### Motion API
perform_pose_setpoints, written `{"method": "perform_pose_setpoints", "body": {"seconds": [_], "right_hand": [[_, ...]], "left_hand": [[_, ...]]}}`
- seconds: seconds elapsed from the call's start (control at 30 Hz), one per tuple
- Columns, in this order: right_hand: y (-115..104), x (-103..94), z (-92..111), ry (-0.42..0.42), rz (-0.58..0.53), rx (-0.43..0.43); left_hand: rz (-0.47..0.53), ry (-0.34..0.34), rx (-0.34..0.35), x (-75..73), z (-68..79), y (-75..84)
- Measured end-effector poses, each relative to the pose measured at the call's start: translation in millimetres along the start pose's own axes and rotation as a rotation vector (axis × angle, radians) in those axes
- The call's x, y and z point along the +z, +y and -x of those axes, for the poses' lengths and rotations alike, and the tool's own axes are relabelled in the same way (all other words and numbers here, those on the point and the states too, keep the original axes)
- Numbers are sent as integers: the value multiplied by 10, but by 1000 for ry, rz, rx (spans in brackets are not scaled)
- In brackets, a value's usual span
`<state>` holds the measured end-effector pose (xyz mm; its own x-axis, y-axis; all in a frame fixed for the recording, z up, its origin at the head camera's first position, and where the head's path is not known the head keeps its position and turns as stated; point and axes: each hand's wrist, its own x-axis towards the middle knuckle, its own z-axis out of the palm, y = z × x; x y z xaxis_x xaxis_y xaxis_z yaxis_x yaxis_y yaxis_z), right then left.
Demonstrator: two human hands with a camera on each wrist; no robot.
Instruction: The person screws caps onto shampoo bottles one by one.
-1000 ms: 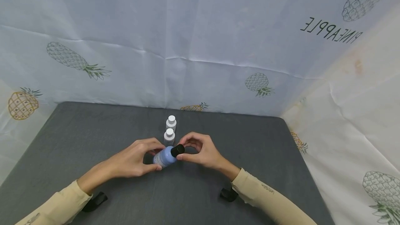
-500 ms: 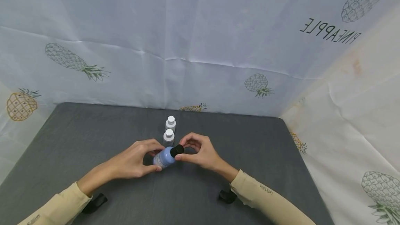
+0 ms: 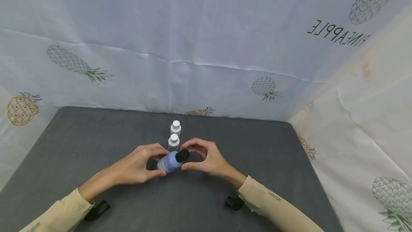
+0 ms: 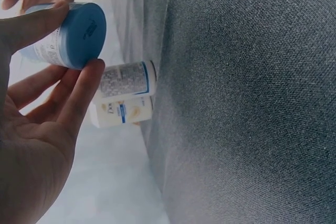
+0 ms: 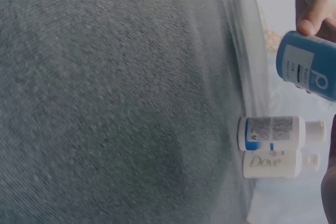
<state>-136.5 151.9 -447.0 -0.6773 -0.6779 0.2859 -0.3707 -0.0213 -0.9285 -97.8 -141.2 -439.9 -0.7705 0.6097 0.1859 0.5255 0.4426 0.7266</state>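
Tilted above the table, a blue bottle [image 3: 169, 162] has its black cap [image 3: 182, 155] pointing up and right. My left hand [image 3: 138, 164] grips the bottle body between thumb and fingers; the left wrist view shows the thumb [image 4: 44, 23] on one side and fingertips on the other, with the bottle's round base [image 4: 86, 35] facing out. Around the cap, my right hand [image 3: 206, 158] has its thumb and fingers spread apart, the thumb low near the bottle's shoulder. Whether those fingertips touch the bottle is hard to tell. A printed label [image 5: 299, 66] shows in the right wrist view.
Just behind the blue bottle stand two white bottles with white caps, a nearer one [image 3: 173, 142] and a farther one [image 3: 175, 128] marked Dove. The grey table [image 3: 241, 146] meets a pineapple-print curtain [image 3: 219, 46] at the back. Black straps [image 3: 234, 202] hang below both sleeves.
The right thumb and fingers have come off the black cap and spread, the thumb dropping lower. The left hand and the blue bottle stay nearly in place.
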Motion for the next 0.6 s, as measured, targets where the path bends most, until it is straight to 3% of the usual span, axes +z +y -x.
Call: {"method": "perform_pose_setpoints", "body": {"seconds": [0.2, 0.33, 0.6], "right_hand": [[-51, -92, -35, -101, -19, -120], [-62, -94, -62, -135, -20, -110], [-59, -58, -66, -121, -6, -95]], "left_hand": [[4, -8, 0, -14, 12, 6], [12, -17, 2, -21, 17, 13], [23, -22, -3, -28, 21, 28]]}}
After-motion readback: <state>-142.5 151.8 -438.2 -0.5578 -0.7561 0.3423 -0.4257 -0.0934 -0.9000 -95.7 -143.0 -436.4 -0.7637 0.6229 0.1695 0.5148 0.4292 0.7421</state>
